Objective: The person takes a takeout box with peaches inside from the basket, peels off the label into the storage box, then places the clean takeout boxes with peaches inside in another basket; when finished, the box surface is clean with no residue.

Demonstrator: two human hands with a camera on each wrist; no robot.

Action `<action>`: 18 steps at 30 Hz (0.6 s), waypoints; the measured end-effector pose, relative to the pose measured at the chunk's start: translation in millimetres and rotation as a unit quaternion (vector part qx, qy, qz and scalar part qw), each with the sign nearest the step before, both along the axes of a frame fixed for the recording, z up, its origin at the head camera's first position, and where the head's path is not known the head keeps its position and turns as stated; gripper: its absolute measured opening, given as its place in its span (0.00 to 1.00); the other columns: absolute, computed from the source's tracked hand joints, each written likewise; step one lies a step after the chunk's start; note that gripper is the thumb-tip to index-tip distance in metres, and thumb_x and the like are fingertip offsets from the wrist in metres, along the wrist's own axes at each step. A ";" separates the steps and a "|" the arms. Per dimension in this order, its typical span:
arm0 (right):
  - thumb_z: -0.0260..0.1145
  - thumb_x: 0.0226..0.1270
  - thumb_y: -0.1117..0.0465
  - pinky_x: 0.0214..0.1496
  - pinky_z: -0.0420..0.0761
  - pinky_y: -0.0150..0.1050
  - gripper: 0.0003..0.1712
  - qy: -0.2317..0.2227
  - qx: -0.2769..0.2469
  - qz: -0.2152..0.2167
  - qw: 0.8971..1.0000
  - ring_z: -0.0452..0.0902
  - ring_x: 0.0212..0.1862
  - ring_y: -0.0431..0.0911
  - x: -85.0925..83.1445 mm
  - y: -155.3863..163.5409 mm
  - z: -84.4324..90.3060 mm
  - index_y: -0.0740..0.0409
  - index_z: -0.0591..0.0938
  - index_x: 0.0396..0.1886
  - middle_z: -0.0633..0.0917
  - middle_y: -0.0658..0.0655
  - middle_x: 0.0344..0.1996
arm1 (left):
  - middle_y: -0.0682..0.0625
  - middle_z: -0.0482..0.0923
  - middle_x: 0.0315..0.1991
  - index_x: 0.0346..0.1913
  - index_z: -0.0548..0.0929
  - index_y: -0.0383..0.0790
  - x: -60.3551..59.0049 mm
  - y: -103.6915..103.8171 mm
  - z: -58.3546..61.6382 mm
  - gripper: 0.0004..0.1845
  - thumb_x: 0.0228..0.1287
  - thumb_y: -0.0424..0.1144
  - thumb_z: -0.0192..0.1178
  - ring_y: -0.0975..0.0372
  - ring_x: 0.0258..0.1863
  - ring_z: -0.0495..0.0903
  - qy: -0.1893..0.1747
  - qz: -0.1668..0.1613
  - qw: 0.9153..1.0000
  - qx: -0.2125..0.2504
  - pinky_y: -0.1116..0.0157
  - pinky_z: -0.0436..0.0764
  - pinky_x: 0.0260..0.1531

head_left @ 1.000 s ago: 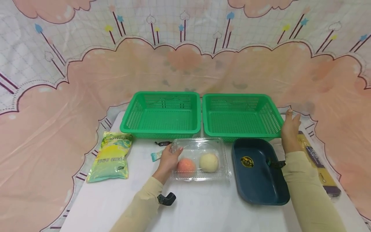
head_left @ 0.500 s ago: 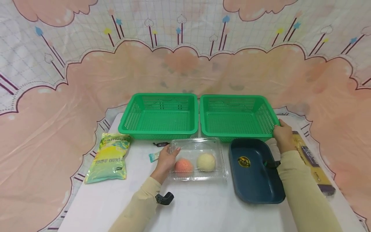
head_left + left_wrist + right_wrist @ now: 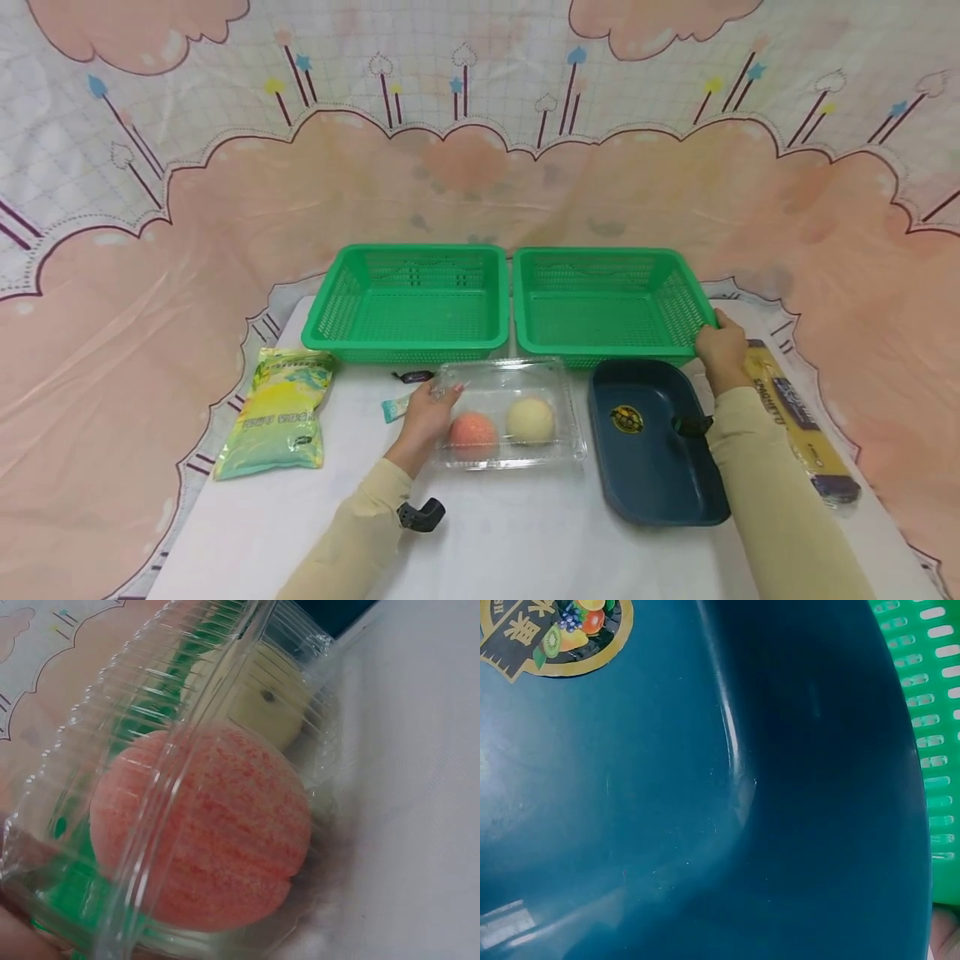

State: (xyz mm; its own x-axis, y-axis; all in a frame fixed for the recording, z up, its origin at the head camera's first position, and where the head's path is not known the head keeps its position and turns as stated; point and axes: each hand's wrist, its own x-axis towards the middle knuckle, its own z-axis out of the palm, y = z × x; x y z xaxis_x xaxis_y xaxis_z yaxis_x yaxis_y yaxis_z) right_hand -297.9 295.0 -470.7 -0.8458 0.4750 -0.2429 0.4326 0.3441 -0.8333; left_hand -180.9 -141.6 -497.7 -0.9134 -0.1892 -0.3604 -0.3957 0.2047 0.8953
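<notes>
I see the left hand (image 3: 427,408) reaching forward, fingers curled on the left end of the clamshell (image 3: 510,412), which lies mid-table before the baskets. The right hand (image 3: 722,348), arm stretched over the tray (image 3: 652,492), grips the right basket (image 3: 609,304) at its near right corner.

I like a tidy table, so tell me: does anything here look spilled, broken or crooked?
Nothing spilled or broken. The yellow packet lies aslant at the table's right edge, and the blue tray sits slightly askew beside the squarely placed green baskets.
</notes>
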 end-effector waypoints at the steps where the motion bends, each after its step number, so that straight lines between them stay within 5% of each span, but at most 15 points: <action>1: 0.37 0.80 0.63 0.81 0.63 0.54 0.36 0.000 0.001 0.003 1.000 0.54 0.81 0.62 -0.4 -0.1 -0.5 0.47 0.51 0.85 0.55 0.64 0.84 | 0.28 0.55 0.80 0.80 0.56 0.25 0.1 -0.2 0.0 0.39 0.81 0.46 0.56 0.35 0.81 0.52 -0.002 -0.001 1.000 0.000 0.40 0.55 0.79; 18: 0.40 0.78 0.63 0.84 0.59 0.53 0.36 0.011 0.002 -0.019 1.000 0.54 0.83 0.59 -3.4 -0.8 -4.0 0.48 0.56 0.84 0.58 0.61 0.83 | 0.25 0.59 0.76 0.76 0.62 0.25 13.9 1.8 11.0 0.32 0.82 0.44 0.54 0.32 0.78 0.57 0.017 0.014 0.999 0.029 0.35 0.59 0.76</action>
